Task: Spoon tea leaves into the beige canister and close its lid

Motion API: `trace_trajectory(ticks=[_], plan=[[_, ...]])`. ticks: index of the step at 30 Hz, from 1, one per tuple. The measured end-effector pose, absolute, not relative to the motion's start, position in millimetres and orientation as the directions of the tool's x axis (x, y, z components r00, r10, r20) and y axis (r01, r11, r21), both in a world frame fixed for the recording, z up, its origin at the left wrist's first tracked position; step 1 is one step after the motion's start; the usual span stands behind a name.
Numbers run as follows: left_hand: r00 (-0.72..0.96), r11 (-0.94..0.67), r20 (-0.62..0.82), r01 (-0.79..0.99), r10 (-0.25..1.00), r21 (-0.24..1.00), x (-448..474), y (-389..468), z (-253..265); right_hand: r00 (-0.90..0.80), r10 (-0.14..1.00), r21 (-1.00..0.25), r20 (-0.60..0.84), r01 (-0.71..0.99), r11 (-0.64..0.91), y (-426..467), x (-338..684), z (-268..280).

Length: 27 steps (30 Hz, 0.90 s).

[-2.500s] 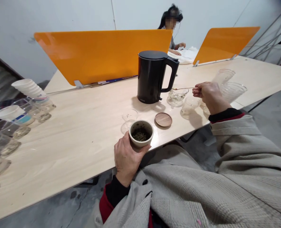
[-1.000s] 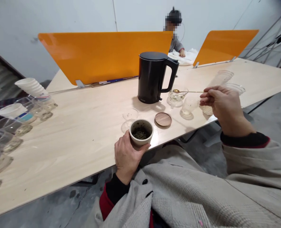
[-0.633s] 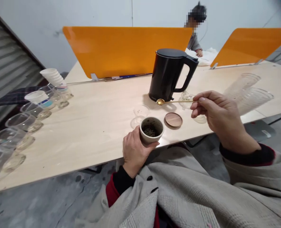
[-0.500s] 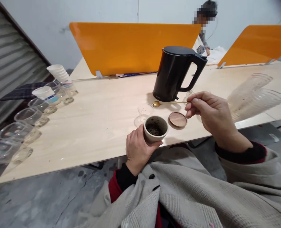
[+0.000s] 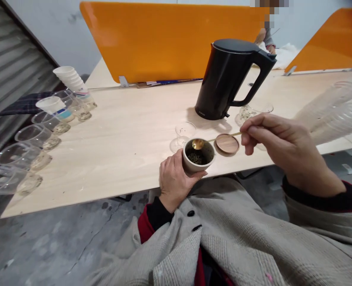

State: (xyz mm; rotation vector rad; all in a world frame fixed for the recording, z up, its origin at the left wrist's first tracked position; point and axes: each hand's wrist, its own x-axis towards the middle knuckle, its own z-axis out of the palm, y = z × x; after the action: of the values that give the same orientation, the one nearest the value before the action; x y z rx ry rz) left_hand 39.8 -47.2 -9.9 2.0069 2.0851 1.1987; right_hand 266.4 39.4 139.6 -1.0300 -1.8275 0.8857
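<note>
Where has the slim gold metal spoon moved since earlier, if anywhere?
Yes: relative to the tall, glossy black kettle, the spoon has shifted left and nearer.

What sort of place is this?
Perhaps a shared workroom in a converted industrial unit: orange desk dividers on a long pale table, a bare concrete-looking floor, and what resembles a roller shutter.

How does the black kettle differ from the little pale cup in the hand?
The kettle is tall and black; the cup is small and pale. The kettle has a side handle, while the cup shows none. The kettle stands lidded on the table, whereas the cup is open-topped, gripped by the left hand, with dark leafy bits inside. Both are rounded containers.
</note>
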Motion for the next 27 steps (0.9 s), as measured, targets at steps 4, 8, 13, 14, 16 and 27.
trace_trajectory(ticks=[4,8,13,14,16,27], plan=[[-0.178,-0.108,0.481,0.854,0.859,0.509,40,-48,-9,-0.557,0.789,-0.76,0.26,0.386,0.523,26,264,135],[-0.18,-0.096,0.457,0.85,0.871,0.517,40,-49,-7,-0.622,0.766,-0.801,0.166,0.369,0.472,29,259,125],[-0.183,-0.097,0.457,0.847,0.87,0.523,40,-48,-8,-0.428,0.884,-0.887,0.189,0.312,0.341,34,266,128],[-0.181,-0.102,0.464,0.846,0.867,0.523,40,-48,-9,-0.376,0.905,-0.907,0.199,0.279,0.315,35,267,130],[-0.181,-0.112,0.478,0.847,0.86,0.52,40,-48,-9,-0.294,0.932,-0.939,0.212,0.203,0.278,38,268,132],[-0.185,-0.11,0.476,0.843,0.86,0.527,40,-48,-8,-0.127,0.905,-0.899,0.405,0.125,0.42,54,244,125]])
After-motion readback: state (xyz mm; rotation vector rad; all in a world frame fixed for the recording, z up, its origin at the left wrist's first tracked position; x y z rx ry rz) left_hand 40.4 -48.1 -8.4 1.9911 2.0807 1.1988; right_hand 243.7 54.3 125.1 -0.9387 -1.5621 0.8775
